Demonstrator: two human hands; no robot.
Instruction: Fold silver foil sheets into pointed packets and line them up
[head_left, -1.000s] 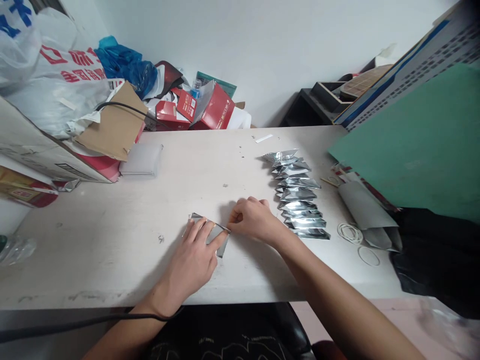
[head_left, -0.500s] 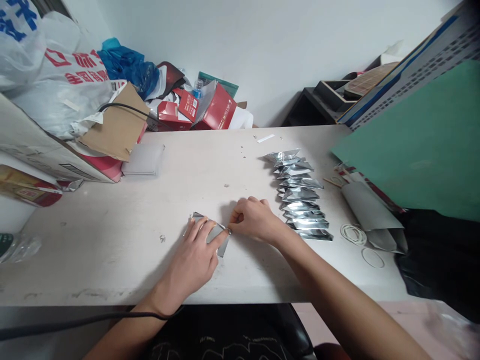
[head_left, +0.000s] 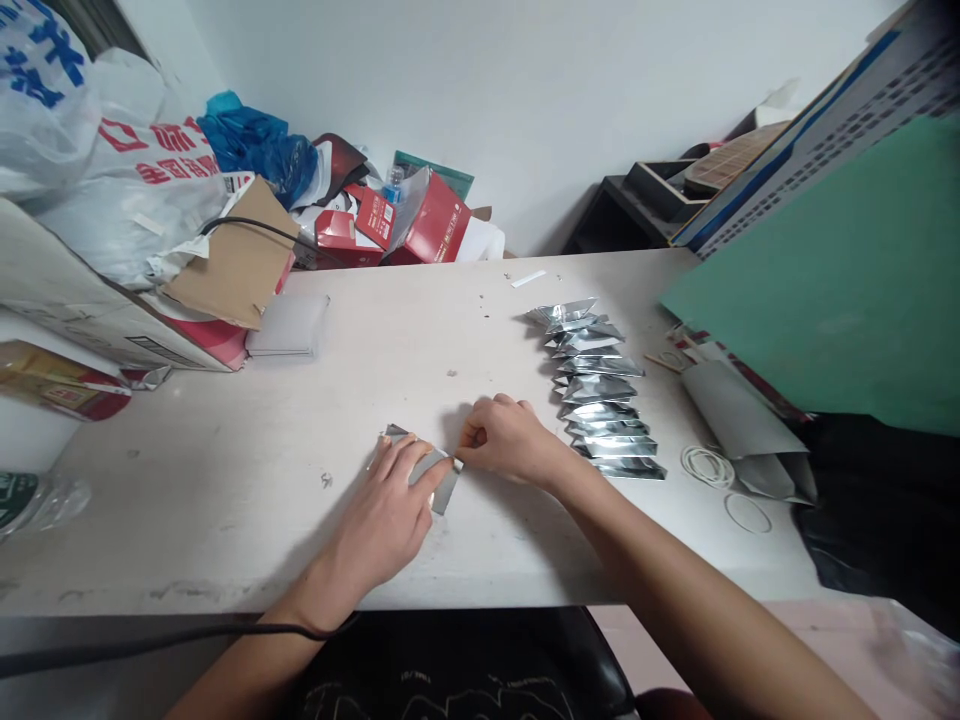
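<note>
Silver foil pouch [head_left: 442, 487] lies flat near the counter's [head_left: 225, 480] front edge; left hand [head_left: 390, 515] presses it, fingers spread; right hand [head_left: 506, 440] pinches its corner.

I see the table [head_left: 225, 480] running across the view, its near edge just above my lap. Near its front middle lies a foil pouch [head_left: 442, 485], flat on the surface, under my left hand [head_left: 390, 520]; my right hand [head_left: 510, 440] touches the pouch's right corner. Right of that hand, a row of pouches [head_left: 600, 395] runs away from me, overlapping. Further right, near the table's edge, lie rubber bands [head_left: 705, 465] and, just behind them, a folded sheet [head_left: 739, 420]. A board [head_left: 840, 290] leans over the right end. At back left sit a carton [head_left: 97, 310], bags [head_left: 120, 170] and small boxes [head_left: 405, 220].
</note>
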